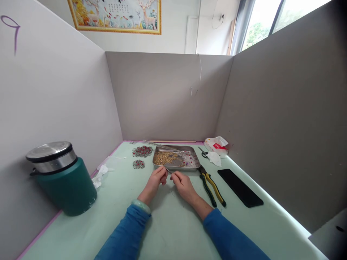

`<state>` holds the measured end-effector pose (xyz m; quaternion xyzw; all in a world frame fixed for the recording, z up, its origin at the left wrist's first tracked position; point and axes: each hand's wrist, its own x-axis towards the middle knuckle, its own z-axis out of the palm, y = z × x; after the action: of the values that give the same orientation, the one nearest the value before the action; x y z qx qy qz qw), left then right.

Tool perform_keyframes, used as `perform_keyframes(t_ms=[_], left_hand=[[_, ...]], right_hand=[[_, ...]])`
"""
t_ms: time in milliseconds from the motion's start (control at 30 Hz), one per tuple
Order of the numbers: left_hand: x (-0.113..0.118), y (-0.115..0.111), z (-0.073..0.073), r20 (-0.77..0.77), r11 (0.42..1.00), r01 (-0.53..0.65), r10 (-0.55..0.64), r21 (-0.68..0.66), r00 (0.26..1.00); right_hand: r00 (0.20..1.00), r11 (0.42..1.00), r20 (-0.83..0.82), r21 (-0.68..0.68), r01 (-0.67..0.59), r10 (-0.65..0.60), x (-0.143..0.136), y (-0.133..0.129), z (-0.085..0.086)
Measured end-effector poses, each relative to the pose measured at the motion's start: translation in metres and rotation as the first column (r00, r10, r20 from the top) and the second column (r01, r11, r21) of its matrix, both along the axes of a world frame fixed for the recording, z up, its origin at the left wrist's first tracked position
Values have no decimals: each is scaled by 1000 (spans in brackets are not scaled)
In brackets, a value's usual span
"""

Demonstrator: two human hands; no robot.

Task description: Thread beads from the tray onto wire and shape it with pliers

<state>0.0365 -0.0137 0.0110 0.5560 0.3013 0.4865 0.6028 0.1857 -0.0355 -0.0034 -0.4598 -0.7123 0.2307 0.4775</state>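
My left hand (158, 176) and my right hand (182, 182) meet at the near edge of a metal tray (175, 168), fingers pinched. Between their fingertips runs a thin, dark, wire-like piece (168, 170), too small to make out in detail. Gold beads (165, 157) fill the tray's left part; clear, red and purple beads (189, 159) lie in its right part. Long thin wires (159, 145) rest across the tray's back edge. Left of the tray are a larger pile (142, 151) and a smaller pile (138, 164) of red-and-silver beaded pieces.
Pliers (211, 186) with yellow-green handles lie right of my right hand, beside a black phone-like slab (240, 187). Scissors (203, 153), crumpled tissue (214, 158) and a tissue pack (216, 146) are at back right. A green flask (65, 184) stands left. Grey panels (168, 97) enclose the table.
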Motion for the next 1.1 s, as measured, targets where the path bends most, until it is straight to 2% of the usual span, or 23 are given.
perform_keyframes(t_ms=[200, 433, 767, 1100], left_hand=[[0, 1, -1, 90, 989, 77, -66, -126, 994], [0, -1, 0, 213, 958, 166, -116, -233, 970], [-1, -1, 2, 350, 892, 297, -173, -341, 921], [-4, 5, -3, 285, 875, 240, -124, -420, 950]], right_hand=[[998, 999, 52, 52, 16, -19, -2, 2, -7], [975, 976, 167, 187, 116, -148, -5, 1, -10], [960, 969, 215, 210, 133, -179, -6, -1, -10], [870, 933, 374, 277, 228, -323, -11, -1, -14]])
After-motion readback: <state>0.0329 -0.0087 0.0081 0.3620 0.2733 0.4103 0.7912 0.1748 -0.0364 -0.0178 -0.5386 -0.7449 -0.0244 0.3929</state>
